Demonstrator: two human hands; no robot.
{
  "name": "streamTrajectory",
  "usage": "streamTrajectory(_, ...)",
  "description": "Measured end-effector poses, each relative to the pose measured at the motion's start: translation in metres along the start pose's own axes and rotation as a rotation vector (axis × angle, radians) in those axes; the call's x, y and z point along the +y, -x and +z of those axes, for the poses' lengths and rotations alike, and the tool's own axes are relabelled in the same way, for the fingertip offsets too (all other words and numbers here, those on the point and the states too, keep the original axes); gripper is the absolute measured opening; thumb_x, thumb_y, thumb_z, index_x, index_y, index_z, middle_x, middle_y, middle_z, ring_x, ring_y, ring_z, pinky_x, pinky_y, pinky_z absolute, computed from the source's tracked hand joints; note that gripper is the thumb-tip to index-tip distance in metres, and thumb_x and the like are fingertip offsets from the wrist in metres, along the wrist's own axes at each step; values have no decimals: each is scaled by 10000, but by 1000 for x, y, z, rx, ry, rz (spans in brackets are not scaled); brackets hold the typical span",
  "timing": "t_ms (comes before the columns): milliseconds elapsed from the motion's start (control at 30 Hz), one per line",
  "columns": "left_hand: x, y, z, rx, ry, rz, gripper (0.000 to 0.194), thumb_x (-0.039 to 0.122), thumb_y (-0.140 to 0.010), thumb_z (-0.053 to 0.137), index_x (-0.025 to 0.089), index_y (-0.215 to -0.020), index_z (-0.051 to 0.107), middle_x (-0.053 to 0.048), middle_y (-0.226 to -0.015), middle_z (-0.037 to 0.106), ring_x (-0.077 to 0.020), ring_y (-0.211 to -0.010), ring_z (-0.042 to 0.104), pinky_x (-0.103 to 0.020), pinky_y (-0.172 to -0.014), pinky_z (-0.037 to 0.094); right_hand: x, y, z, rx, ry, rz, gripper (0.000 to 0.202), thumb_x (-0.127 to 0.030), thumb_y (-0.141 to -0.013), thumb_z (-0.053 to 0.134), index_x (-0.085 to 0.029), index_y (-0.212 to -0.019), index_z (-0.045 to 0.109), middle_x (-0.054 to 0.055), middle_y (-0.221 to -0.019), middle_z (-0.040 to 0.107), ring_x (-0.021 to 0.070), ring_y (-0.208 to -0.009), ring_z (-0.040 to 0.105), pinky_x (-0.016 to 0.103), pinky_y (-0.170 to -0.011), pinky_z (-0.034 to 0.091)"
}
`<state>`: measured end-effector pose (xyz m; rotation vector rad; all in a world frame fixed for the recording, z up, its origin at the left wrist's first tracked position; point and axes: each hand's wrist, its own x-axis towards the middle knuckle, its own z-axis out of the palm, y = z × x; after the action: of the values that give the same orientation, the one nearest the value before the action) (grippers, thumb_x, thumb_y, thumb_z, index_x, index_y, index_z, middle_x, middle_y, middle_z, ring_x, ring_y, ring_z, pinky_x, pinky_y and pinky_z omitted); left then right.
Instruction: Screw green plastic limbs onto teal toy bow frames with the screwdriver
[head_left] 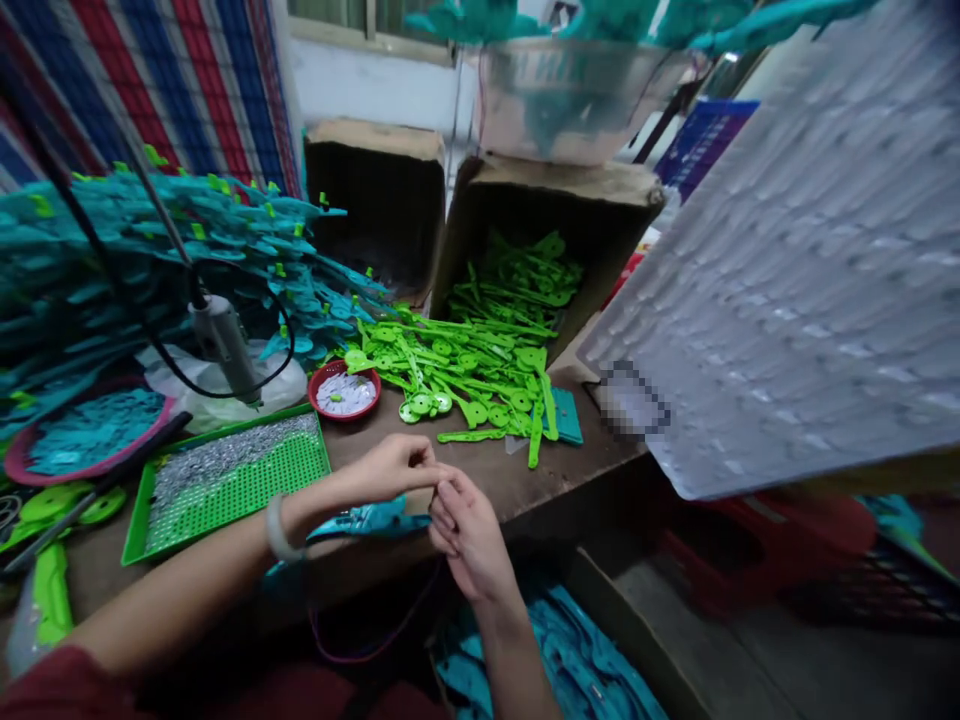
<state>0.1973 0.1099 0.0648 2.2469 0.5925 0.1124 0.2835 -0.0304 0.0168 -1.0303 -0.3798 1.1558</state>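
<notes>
Brown table edge (570, 478) near left hand (394, 468) and right hand (471, 525), fingertips pinched together, any grasped thing hidden

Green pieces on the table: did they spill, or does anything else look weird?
Maybe a spill: the green pieces fan out loosely from the open cardboard box onto the table, pointing every which way, though they may be kept like that. Also odd: one small yellow-green bit sits among the white pieces in the red bowl.
</notes>
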Motion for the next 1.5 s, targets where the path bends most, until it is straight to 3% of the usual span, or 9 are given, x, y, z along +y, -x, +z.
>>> streamTrajectory(133, -13, -59, -15, 127, 43, -138, 435, 485, -1006, 398, 135, -1097, 639, -88, -961, 692, -160, -832, 668, -262, -716, 509, -1, -5, -14, 164, 18, -88, 405, -485, -680, 816, -179, -885, 650, -119, -510, 333, 4, -409, 181, 129, -357, 156)
streamTrajectory(267, -10, -109, -9, 352, -16, -316, 421, 375, -935, 602, 128, -1271, 543, -146, -1277, 578, -271, -1153, 579, -464, -963, 485, 13, 3, -17, 261, 97, -168, 388, -490, -684, 803, -172, -869, 679, -95, -512, 411, 19, -408, 271, 157, -376, 230)
streamTrajectory(433, -8, -122, -9, 391, -4, -363, 414, 326, -931, 612, 150, -1296, 526, -125, -1296, 566, -268, -1159, 577, -501, -991, 476, 22, 3, -31, 304, 264, -279, 374, -474, -723, 744, -152, -912, 716, -47, -533, 497, 87, -484, 455, 231, -481, 403)
streamTrajectory(533, -6, -94, -16, 327, 31, -294, 417, 267, -882, 636, 101, -1253, 546, -156, -1229, 616, -275, -1152, 590, -400, -963, 475, 6, 1, -44, 323, 305, -347, 342, -463, -716, 737, -172, -892, 700, -54, -543, 487, 85, -471, 430, 236, -478, 388)
streamTrajectory(667, -2, -6, -14, 38, 168, -189, 289, 350, -842, 625, 131, -1026, 659, -73, -940, 724, -225, -896, 671, -271, -735, 504, -31, 16, -33, 174, 432, -383, 222, -389, -738, 759, -187, -806, 696, -27, -651, 526, 86, -545, 437, 227, -496, 329)
streamTrajectory(833, -9, 113, -11, -566, 615, -188, 282, 350, -828, 615, 179, -1051, 596, 8, -728, 709, -157, -669, 656, -224, -616, 452, -64, 24, 25, -807, 1191, -460, 133, -238, -936, 561, -165, -897, 664, 41, -837, 598, 143, -787, 536, 276, -707, 401)
streamTrajectory(1000, -26, 162, -16, -724, 719, -310, 168, 341, -847, 615, 181, -804, 586, 16, -571, 652, -134, -555, 597, -214, -559, 412, -51, 5, 78, -1451, 1302, -191, 143, -229, -982, 484, -147, -937, 593, 42, -906, 575, 131, -823, 531, 251, -755, 414)
streamTrajectory(1200, -33, 175, -20, -705, 662, -259, 303, 355, -882, 568, 171, -642, 594, 10, -505, 638, -102, -482, 497, -205, -536, 381, -31, 0, 112, -1560, 1375, -82, 58, -149, -943, 511, -140, -926, 566, 24, -856, 552, 132, -800, 500, 242, -729, 399)
streamTrajectory(1500, -43, 173, -9, -576, 649, -219, 395, 407, -897, 556, 186, -572, 599, 16, -468, 622, -83, -375, 398, -199, -460, 346, -21, -3, 118, -1423, 1432, 80, 69, -153, -861, 616, -156, -812, 568, -41, -726, 505, 89, -657, 443, 225, -626, 333)
